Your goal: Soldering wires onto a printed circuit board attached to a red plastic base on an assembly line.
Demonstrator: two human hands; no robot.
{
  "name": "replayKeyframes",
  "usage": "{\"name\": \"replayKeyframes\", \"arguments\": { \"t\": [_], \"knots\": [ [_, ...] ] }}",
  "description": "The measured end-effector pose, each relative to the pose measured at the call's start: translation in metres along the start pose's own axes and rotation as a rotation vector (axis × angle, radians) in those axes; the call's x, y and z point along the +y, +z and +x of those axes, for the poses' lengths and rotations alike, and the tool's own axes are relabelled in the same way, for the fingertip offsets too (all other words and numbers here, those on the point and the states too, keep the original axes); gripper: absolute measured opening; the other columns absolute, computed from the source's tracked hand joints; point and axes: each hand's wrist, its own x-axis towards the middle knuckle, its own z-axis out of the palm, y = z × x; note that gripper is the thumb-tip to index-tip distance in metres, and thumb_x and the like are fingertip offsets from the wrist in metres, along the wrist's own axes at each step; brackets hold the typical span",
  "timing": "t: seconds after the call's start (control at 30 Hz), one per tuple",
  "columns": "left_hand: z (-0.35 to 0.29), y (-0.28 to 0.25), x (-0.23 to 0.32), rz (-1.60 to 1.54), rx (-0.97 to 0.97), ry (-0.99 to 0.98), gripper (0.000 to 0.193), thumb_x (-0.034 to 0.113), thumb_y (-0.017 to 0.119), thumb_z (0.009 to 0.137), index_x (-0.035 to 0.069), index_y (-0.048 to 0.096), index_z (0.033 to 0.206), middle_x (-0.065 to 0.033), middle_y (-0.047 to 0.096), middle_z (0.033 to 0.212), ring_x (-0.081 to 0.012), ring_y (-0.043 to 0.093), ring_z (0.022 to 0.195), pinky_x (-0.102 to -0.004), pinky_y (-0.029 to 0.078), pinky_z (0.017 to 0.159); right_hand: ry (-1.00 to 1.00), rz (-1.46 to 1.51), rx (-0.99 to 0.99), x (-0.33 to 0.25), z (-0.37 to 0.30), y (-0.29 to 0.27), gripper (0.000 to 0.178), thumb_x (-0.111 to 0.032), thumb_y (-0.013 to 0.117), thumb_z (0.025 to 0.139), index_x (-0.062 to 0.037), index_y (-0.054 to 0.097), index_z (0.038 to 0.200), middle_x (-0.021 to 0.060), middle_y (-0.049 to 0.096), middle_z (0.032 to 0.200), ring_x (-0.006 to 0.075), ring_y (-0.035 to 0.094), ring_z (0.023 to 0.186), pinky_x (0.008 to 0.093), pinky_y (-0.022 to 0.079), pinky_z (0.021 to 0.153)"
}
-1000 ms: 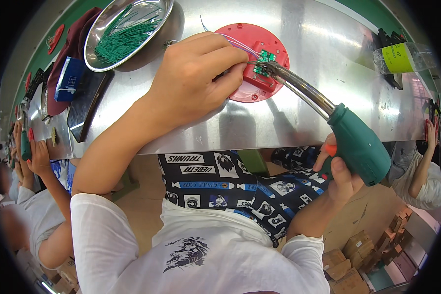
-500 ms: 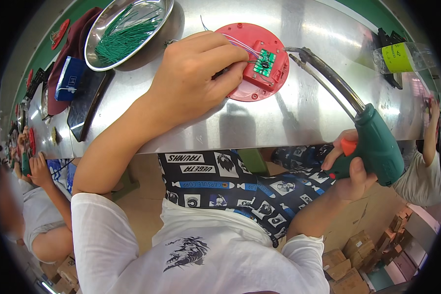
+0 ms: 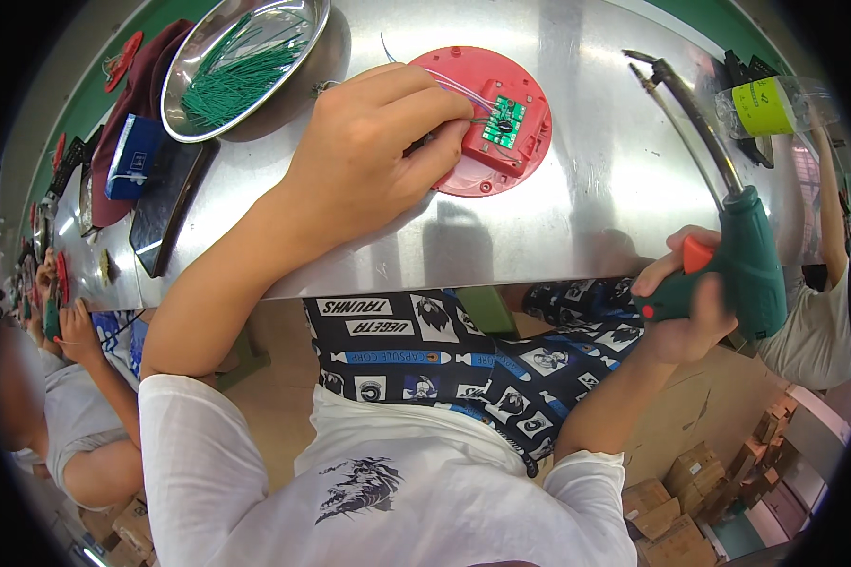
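Note:
A round red plastic housing (image 3: 529, 85) lies on the metal table. In its raised middle sits a small green circuit board (image 3: 503, 130) with thin pale and purple wires (image 3: 449, 83) running off it. My left hand (image 3: 383, 142) rests over the housing's left side, thumb and fingers pinched together on a thin wire that reaches the board; their tips partly hide it. On the right, my right hand (image 3: 686, 307) is wrapped round the handle of a green soldering gun (image 3: 752, 255) with an orange trigger. The gun's bent metal tip points up and left, apart from the board.
An oval metal bowl (image 3: 172, 104) of green wires (image 3: 241, 80) stands at the far left. Near it are a blue box (image 3: 134, 156) and a dark phone-like slab (image 3: 165, 213). A clear bottle with a yellow-green label (image 3: 764, 107) lies far right. A co-worker (image 3: 85, 406) sits at left.
The soldering gun has swung away from the board, its tip moving up and right. The left hand and the housing have shifted only slightly left in the picture.

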Motion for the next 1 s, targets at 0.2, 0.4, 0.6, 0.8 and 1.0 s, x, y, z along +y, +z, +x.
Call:
{"name": "replayKeyframes", "arguments": {
  "t": [0.2, 0.4, 0.6, 0.8, 1.0],
  "knots": [
    [-0.001, -0.002, 0.004, 0.019, -0.016, -0.03, 0.012, -0.002, 0.072, 0.079, 0.001, 0.071, 0.09, -0.009, 0.066, 0.077, -0.0173, 0.06, 0.06, -0.0267, 0.048, 0.053, 0.013, 0.082, 0.062, 0.003, 0.003, -0.003, 0.045, -0.021, 0.059, 0.092, 0.0153, 0.052, 0.119, 0.0265, 0.062, 0.098, 0.0222, 0.06, 0.049, 0.03, 0.046, 0.042],
    [-0.003, -0.003, 0.003, 0.036, -0.012, -0.045, 0.016, 0.004, 0.073, 0.076, 0.004, 0.069, 0.092, -0.0104, 0.065, 0.079, -0.0266, 0.062, 0.07, -0.0358, 0.051, 0.061, -0.026, 0.118, 0.144, 0.004, 0.009, -0.001, 0.038, -0.014, 0.058, 0.092, 0.0143, 0.051, 0.116, 0.0256, 0.061, 0.1, 0.0199, 0.06, 0.05, 0.03, 0.048, 0.044],
    [0.009, -0.015, 0.008, 0.064, 0.12, -0.028, 0.051, 0.008, 0.077, 0.069, 0.003, 0.06, 0.117, -0.0143, 0.062, 0.102, -0.0287, 0.059, 0.087, -0.0368, 0.05, 0.076, -0.082, -0.077, 0.217, 0.008, 0.014, 0.003, 0.036, -0.001, 0.057, 0.087, 0.0126, 0.049, 0.12, 0.0249, 0.06, 0.102, 0.0186, 0.059, 0.052, 0.0305, 0.049, 0.045],
    [0.013, -0.013, 0.01, 0.017, -0.121, -0.082, 0.081, 0.018, 0.078, 0.067, 0.004, 0.047, 0.14, -0.0159, 0.06, 0.124, -0.036, 0.049, 0.114, -0.0448, 0.041, 0.098, 0.043, 0.098, 0.336, -0.003, 0.025, 0.002, 0.032, -0.002, 0.058, 0.089, 0.0107, 0.051, 0.118, 0.022, 0.061, 0.102, 0.0188, 0.057, 0.05, 0.0312, 0.047, 0.045],
    [0.03, -0.02, 0.024, -0.021, -0.476, -0.307, 0.085, 0.023, 0.078, 0.073, 0.001, 0.039, 0.146, -0.0174, 0.056, 0.137, -0.0367, 0.048, 0.126, -0.0438, 0.035, 0.11, 0.135, 0.239, 0.552, 0.002, 0.03, -0.012, 0.029, -0.005, 0.058, 0.09, 0.0092, 0.053, 0.115, 0.0193, 0.062, 0.099, 0.0184, 0.057, 0.05, 0.0327, 0.048, 0.043]
  ]
}}
